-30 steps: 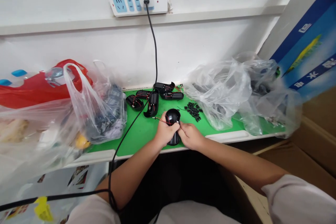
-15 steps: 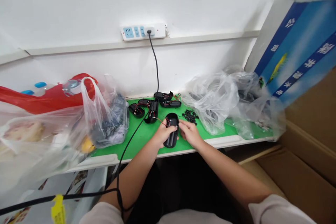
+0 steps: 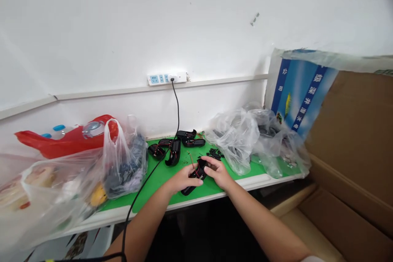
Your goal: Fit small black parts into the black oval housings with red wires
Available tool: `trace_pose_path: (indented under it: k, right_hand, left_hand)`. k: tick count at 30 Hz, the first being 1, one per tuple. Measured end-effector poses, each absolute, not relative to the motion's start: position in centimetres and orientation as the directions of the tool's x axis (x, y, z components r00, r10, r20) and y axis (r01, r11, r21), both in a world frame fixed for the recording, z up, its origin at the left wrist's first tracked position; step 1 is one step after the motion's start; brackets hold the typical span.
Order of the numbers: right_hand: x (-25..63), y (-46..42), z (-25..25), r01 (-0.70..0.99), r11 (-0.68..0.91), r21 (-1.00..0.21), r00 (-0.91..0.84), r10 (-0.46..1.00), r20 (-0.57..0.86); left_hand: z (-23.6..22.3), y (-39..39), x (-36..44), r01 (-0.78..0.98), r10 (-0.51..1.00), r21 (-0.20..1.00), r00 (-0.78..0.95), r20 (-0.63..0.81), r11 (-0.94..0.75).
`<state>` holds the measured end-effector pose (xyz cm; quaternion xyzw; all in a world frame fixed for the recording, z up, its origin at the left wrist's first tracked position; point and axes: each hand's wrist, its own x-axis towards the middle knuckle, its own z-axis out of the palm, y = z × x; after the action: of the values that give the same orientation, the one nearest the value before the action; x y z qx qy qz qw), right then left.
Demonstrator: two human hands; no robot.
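Counts of items about your green tabletop [image 3: 147, 190]. Black casings: six; five [image 3: 173, 152] lie toward the far edge, and one casing [image 3: 188, 190] is between your left hand [image 3: 186, 178] and right hand [image 3: 219, 175], by the near edge. Small black pieces [image 3: 216, 153]: many, too small and crowded for you to count. Red bag [image 3: 73, 141]: one, toward the left end. Blue caps [image 3: 59, 127]: two, beside it. Clear bags [image 3: 235, 137]: several, overlapping at both ends; you cannot tell the exact number. Power strip [image 3: 155, 79]: one, above the far edge, with one plug [image 3: 172, 78].
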<state>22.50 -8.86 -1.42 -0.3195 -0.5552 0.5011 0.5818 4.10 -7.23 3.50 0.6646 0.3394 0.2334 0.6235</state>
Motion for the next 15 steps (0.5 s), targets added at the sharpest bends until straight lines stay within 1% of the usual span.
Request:
trace_pose_path:
  k: [2, 3, 5, 8, 12, 15]
  right_hand:
    - [22.3, -8.8, -1.4, -0.18, 0.33, -0.927, -0.1, 0.931, 0.351]
    - [22.2, -8.7, -1.4, -0.155, 0.358, -0.921, -0.099, 0.922, 0.375]
    - [22.0, -8.7, -1.4, -0.11, 0.432, -0.895, -0.114, 0.889, 0.443]
    - [21.8, -8.8, -1.4, -0.074, 0.511, -0.857, -0.164, 0.841, 0.516]
    - [21.8, -9.1, -1.4, -0.056, 0.532, -0.845, -0.188, 0.825, 0.533]
    - [21.7, -9.1, -1.5, -0.079, 0.552, -0.83, -0.191, 0.809, 0.557]
  left_hand:
    - [4.0, -7.5, 3.6, 0.274, 0.755, 0.939, 0.655, -0.026, -0.206]
    - [4.0, -7.7, 3.4, 0.341, 0.762, 0.898, 0.647, -0.01, -0.278]
    - [3.7, -8.2, 3.3, 0.433, 0.782, 0.829, 0.623, 0.011, -0.355]
    - [2.7, -9.1, 3.6, 0.444, 0.807, 0.811, 0.587, 0.058, -0.381]
    - [1.5, -10.0, 3.9, 0.414, 0.838, 0.833, 0.537, 0.102, -0.367]
    - [0.9, -10.2, 4.0, 0.391, 0.853, 0.85, 0.506, 0.123, -0.354]
